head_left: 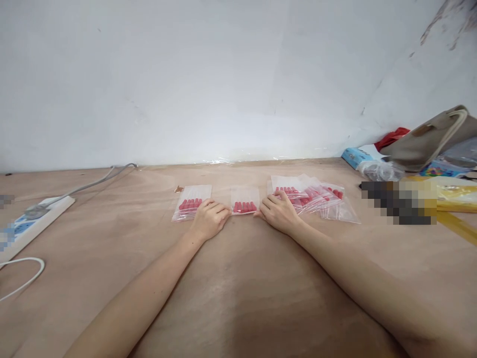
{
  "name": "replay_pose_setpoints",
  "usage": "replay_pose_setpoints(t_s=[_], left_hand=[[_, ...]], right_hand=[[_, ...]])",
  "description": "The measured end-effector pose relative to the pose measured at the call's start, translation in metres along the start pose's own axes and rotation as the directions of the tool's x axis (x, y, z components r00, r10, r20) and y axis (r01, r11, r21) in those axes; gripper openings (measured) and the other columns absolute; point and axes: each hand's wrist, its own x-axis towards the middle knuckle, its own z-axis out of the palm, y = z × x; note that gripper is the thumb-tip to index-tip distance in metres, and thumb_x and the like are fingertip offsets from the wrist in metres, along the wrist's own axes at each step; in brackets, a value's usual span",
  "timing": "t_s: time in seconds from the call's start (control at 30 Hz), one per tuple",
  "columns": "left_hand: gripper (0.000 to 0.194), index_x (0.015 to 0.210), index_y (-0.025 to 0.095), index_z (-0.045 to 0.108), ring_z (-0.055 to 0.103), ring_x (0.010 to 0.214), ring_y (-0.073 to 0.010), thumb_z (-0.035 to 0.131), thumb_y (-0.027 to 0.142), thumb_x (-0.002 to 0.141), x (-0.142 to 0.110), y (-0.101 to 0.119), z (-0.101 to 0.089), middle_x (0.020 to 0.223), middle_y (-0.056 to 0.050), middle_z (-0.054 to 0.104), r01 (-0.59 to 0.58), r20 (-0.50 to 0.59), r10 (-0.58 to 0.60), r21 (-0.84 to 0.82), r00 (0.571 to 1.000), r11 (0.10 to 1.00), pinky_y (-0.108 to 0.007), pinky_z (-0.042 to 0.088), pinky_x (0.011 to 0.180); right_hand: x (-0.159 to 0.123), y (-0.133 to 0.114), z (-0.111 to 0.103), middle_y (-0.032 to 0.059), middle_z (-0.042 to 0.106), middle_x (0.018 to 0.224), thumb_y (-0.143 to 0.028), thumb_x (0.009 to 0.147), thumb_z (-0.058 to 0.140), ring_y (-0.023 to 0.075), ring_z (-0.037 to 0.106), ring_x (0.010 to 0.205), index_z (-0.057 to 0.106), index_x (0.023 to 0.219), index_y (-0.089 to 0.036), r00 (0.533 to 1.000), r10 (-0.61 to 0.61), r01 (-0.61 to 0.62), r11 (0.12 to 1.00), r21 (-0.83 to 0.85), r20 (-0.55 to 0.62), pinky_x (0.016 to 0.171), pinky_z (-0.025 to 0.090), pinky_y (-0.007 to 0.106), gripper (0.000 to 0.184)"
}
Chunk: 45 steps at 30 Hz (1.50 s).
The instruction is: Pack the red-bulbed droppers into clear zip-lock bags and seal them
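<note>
A small clear zip bag [245, 193] lies flat in the middle, with several red tube-shaped pieces [244, 206] lined up along its near edge. My left hand [210, 219] is closed, its fingertips at the bag's near left corner. At the near right corner, the closed fingers of my right hand [278, 213] grip the bag too. Beside my left hand rests another zip bag [199, 192] of red pieces, partly covered by the fingers. A spread pile of similar filled bags [316, 191] lies just beyond and right of my right hand.
A white power strip [55, 211] with a grey cable [89, 185] lies on the wooden table [179, 308] at left. At right are a blue packet [357, 157], crumpled clear plastic [382, 170], a grey-beige bag [417, 144], yellow packaging [456, 196] and a blurred dark object [398, 201]. A white wall [186, 84] stands behind.
</note>
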Motion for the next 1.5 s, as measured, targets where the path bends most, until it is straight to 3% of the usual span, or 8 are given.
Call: replay_pose_setpoints(t_s=[0.1,0.27,0.5,0.73,1.03,1.23,1.4,1.5], left_hand=[[0.018,0.089,0.022,0.064,0.059,0.088,-0.0179,0.051,0.032,0.084,0.001,0.004,-0.008,0.092,-0.003,0.067,0.018,0.016,-0.017,-0.015,1.0,1.0,-0.035,0.038,0.085],[0.068,0.128,0.018,0.042,0.037,0.121,-0.0315,0.051,0.059,0.074,-0.005,-0.014,-0.035,0.13,-0.013,0.044,0.288,0.139,-0.293,0.051,0.946,0.956,-0.048,0.028,0.098],[0.073,0.129,0.027,0.042,0.031,0.124,-0.0358,0.051,0.065,0.067,-0.029,-0.078,-0.059,0.136,-0.014,0.036,0.487,0.595,-0.427,0.067,0.681,0.871,-0.052,0.031,0.094],[0.049,0.102,0.029,0.066,0.049,0.113,-0.0271,0.041,0.061,0.076,-0.032,-0.09,-0.055,0.11,-0.004,0.062,0.557,0.478,-0.407,-0.23,0.779,0.798,-0.039,0.037,0.094],[0.041,0.108,0.015,0.061,0.062,0.089,-0.0189,0.036,0.04,0.086,-0.016,-0.067,-0.04,0.103,-0.006,0.065,0.667,0.123,-0.686,-0.41,0.717,0.623,-0.03,0.049,0.079],[0.029,0.102,0.015,0.063,0.058,0.097,-0.0188,0.042,0.025,0.085,0.017,-0.022,-0.014,0.105,-0.007,0.064,0.483,0.008,-0.549,-0.486,0.836,0.728,-0.033,0.045,0.088],[0.028,0.106,0.018,0.061,0.056,0.099,-0.0155,0.04,0.019,0.087,0.042,0.014,0.003,0.106,-0.005,0.062,0.278,0.018,-0.317,-0.529,0.948,0.802,-0.03,0.045,0.089],[0.027,0.107,0.018,0.06,0.057,0.098,-0.0156,0.042,0.022,0.088,0.046,0.027,0.013,0.106,-0.006,0.061,0.194,0.053,-0.196,-0.531,0.979,0.825,-0.03,0.045,0.089]], right_hand=[[0.003,-0.009,-0.009,0.012,0.06,0.095,-0.048,0.083,0.045,0.0209,0.051,0.084,0.057,0.097,-0.013,0.998,0.059,-0.062,0.992,0.108,0.032,0.08,0.03,0.037,0.039],[0.004,-0.038,-0.021,0.0159,0.045,0.127,-0.053,0.084,0.037,0.0255,0.042,0.114,0.041,0.128,-0.014,0.977,0.066,-0.132,0.936,0.326,0.204,0.091,0.034,0.038,0.059],[0.026,-0.057,-0.004,0.0142,0.027,0.141,-0.059,0.083,0.028,0.0285,0.022,0.13,0.03,0.135,-0.02,0.933,0.036,-0.204,0.871,0.447,0.357,0.101,0.023,0.047,0.065],[0.056,-0.072,0.01,0.0125,0.028,0.141,-0.058,0.083,0.03,0.029,0.022,0.129,0.031,0.135,-0.021,0.939,0.008,-0.191,0.846,0.498,0.345,0.102,0.022,0.046,0.063],[0.05,-0.068,0.013,0.0126,0.048,0.118,-0.026,0.082,0.045,0.0183,0.052,0.098,0.043,0.123,-0.017,0.942,0.322,-0.292,0.652,0.7,0.093,0.087,0.042,0.034,0.042],[0.043,-0.05,0.016,0.0138,0.03,0.134,-0.011,0.082,0.036,0.0118,0.059,0.081,0.025,0.133,-0.023,0.872,0.485,-0.309,0.452,0.837,0.061,0.081,0.048,0.031,0.054],[0.016,-0.022,0.008,0.009,0.051,0.114,-0.011,0.075,0.045,0.0182,0.053,0.098,0.045,0.116,-0.022,0.877,0.47,-0.255,0.627,0.736,-0.097,0.085,0.045,0.033,0.043],[-0.005,-0.008,0.001,0.007,0.058,0.099,-0.009,0.072,0.046,0.0188,0.055,0.09,0.05,0.104,-0.02,0.925,0.379,-0.289,0.742,0.605,-0.022,0.075,0.046,0.031,0.034]])
